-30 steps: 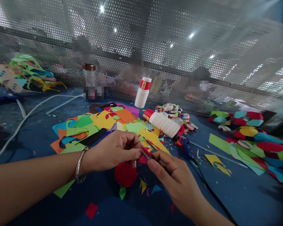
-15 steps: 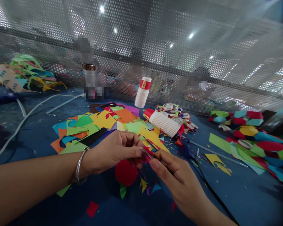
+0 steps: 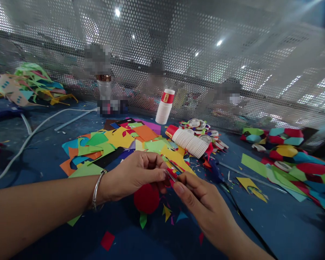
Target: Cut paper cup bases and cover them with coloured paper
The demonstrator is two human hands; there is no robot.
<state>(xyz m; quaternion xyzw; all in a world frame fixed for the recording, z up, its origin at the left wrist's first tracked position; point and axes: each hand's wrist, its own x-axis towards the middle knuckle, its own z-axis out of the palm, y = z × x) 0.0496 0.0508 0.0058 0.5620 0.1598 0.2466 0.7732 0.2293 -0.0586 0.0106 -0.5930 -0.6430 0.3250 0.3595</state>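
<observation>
My left hand (image 3: 137,175), with a silver bangle at the wrist, has thumb and fingers pinched together. Whatever lies between its fingertips is too small and covered to make out. In my right hand (image 3: 203,206) is a slim pointed metal tool (image 3: 171,176), its tip meeting the left thumb and fingertips. The fist hides the tool's other end, so its kind does not show. Just below the left fingers lies a round red piece (image 3: 146,200) with a green leaf-shaped paper (image 3: 143,220) at its lower edge. Small paper scraps (image 3: 167,213) are scattered beside it.
Coloured paper sheets (image 3: 119,139) are heaped beyond my hands. One paper cup stack (image 3: 164,106) stands upright; another cup stack (image 3: 189,141) lies on its side. A glue gun (image 3: 216,169) with a black cable lies right, near paper shapes (image 3: 308,168). A perforated metal screen (image 3: 178,54) closes the back.
Both hands keep nearly the same pose, with the metal tool still at the left fingertips. The whole view has shifted slightly.
</observation>
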